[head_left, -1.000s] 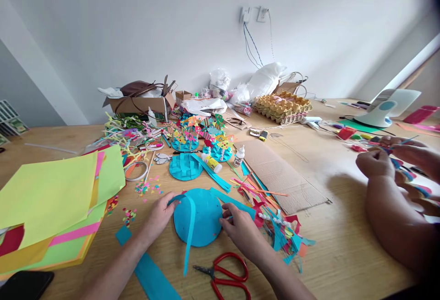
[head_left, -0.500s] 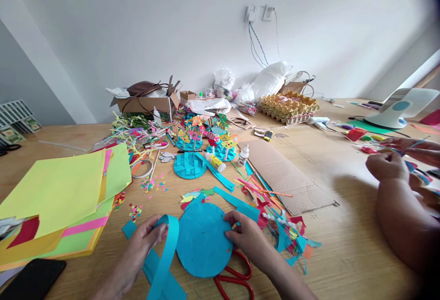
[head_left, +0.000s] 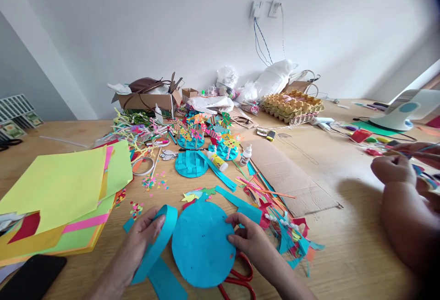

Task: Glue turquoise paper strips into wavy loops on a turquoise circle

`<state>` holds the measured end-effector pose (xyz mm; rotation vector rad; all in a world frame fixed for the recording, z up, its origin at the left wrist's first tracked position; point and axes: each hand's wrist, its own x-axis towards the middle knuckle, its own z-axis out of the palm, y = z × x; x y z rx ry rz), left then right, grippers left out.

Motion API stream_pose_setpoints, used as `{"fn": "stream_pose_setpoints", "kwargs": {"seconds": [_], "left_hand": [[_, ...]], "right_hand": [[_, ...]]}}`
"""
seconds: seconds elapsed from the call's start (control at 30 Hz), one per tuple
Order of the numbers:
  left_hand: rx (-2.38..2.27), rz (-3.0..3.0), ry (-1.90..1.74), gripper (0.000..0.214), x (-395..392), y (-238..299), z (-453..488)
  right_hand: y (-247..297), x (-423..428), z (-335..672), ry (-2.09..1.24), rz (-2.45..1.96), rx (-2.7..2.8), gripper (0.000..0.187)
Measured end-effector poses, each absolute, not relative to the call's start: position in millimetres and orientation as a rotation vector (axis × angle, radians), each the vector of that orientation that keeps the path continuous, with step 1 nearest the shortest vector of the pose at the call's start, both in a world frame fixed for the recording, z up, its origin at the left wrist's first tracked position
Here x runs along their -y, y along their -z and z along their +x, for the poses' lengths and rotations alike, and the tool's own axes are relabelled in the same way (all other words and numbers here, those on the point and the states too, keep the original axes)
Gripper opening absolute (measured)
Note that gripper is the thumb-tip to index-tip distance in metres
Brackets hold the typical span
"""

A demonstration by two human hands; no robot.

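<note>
A round blue paper disc [head_left: 202, 242] lies tilted near the table's front edge. My right hand [head_left: 249, 238] pinches its right rim, fingers closed on it. My left hand [head_left: 140, 240] grips a long curved blue paper strip [head_left: 158, 240] just left of the disc. Red-handled scissors [head_left: 240, 277] lie partly under the disc and my right wrist. Another blue strip [head_left: 167, 284] lies flat on the table below my left hand.
A stack of yellow and pink paper sheets [head_left: 58, 194] lies at left, with a black phone [head_left: 30, 277] at the corner. Finished blue craft discs [head_left: 190, 162], glue bottles [head_left: 245, 155], scraps, cardboard [head_left: 285, 174] and egg trays [head_left: 292, 105] fill the middle. Another person's hands [head_left: 402, 167] work at right.
The disc has been drawn toward me over the scissors. My left hand has pulled the blue strip off the disc and out to the left.
</note>
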<state>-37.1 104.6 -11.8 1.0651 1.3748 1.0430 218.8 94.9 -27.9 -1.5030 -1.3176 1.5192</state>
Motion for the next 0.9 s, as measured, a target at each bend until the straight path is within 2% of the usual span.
{"fn": "stream_pose_setpoints", "kwargs": {"seconds": [0.23, 0.53, 0.9], "left_hand": [[-1.240, 1.672, -0.748, 0.019, -98.9, 22.0, -36.9], [-1.301, 1.684, -0.782, 0.019, -94.2, 30.3, -28.0], [-1.408, 1.709, -0.797, 0.020, -99.0, 24.0, -31.3]], "right_hand": [[30.5, -96.6, 225.6, -1.405, -1.608, 1.493, 0.023], [23.9, -102.0, 224.8, -1.503, -1.441, 1.337, 0.029], [21.8, -155.2, 209.0, -0.879, -1.589, 1.747, 0.027]]}}
